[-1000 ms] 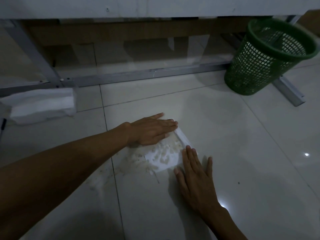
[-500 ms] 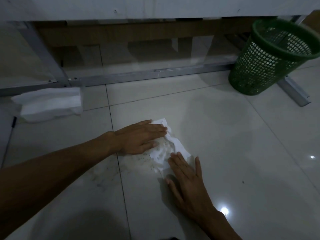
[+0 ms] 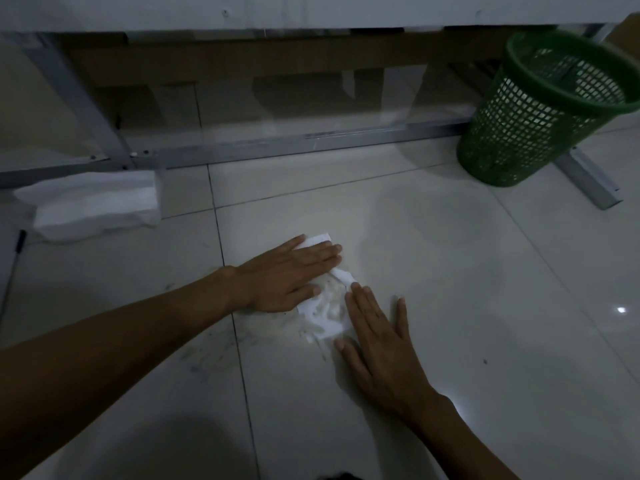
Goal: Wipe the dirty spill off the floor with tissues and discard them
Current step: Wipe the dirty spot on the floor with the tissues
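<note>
Pale glossy floor tiles (image 3: 433, 271) with dark grout lines fill the dim view, under the edge of a white tabletop (image 3: 311, 10) on a grey metal frame (image 3: 277, 148). Near the middle of the floor lies a crumpled white tissue sheet (image 3: 327, 308), wet and speckled with grime, spread over a smeared pale spill (image 3: 277, 329) whose streaks trail out toward the near left across a grout line. The left hand (image 3: 291, 275) lies flat on the far left part of the tissue, fingers straight and together, palm down, gripping nothing; a clean corner of the sheet shows beyond its fingertips. The right hand (image 3: 377, 341) lies flat too, fingers spread a little, its fingertips on the near right edge of the tissue and its palm on bare tile. Well apart at the far left of the floor, against the frame's bar, sits a white stack of folded tissues (image 3: 93, 209). At the far right stands a green plastic mesh wastebasket (image 3: 540, 112), beside a metal foot of the frame.
</note>
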Demonstrator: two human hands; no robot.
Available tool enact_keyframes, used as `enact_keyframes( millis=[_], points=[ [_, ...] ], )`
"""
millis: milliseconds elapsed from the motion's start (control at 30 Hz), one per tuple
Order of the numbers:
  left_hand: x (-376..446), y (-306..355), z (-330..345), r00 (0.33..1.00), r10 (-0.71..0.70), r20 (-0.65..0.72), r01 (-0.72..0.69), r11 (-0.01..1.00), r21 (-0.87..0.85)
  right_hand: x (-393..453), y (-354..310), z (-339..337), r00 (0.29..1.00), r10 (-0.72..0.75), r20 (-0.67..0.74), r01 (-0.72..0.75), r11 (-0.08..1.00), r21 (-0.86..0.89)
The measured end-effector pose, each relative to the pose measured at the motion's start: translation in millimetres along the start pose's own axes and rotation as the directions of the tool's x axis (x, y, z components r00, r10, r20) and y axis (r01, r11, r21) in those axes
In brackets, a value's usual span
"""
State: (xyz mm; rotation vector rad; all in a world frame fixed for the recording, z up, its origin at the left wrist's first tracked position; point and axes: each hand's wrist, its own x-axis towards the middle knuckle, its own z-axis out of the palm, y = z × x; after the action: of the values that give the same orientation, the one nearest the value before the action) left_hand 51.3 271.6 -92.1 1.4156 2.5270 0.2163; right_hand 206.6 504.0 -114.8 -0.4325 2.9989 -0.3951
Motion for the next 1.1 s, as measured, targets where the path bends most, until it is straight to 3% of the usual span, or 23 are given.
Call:
enact_keyframes(
  millis=[367, 667, 867, 1000, 1100],
  points=[
    [9, -8, -5, 0.967, -0.069, -0.245, 0.033, 0.989, -0.147, 1, -9, -4, 0.993, 0.111, 0.03, -0.111, 0.993, 0.029],
    [1, 5, 9, 0.993, 0.112, -0.032, -0.112, 0.993, 0.023, 14, -12, -7, 0.999, 0.032, 0.011, -0.033, 0.999, 0.027],
    [-7, 7, 19, 0.996, 0.078, -0.035, -0.076, 0.995, 0.072, 16, -14, 0, 1.0, -0.006, 0.012, 0.006, 1.0, -0.017],
    [-5, 9, 14, 0.998, 0.054, 0.027, -0.054, 0.999, 0.001, 18, -14, -4, 0.999, -0.003, 0.045, 0.004, 1.0, -0.011],
    [2, 3, -6, 0.996, 0.007, 0.085, 0.008, 0.984, -0.176, 21, -10, -13, 0.998, 0.008, 0.066, -0.015, 0.994, 0.106]
  ],
)
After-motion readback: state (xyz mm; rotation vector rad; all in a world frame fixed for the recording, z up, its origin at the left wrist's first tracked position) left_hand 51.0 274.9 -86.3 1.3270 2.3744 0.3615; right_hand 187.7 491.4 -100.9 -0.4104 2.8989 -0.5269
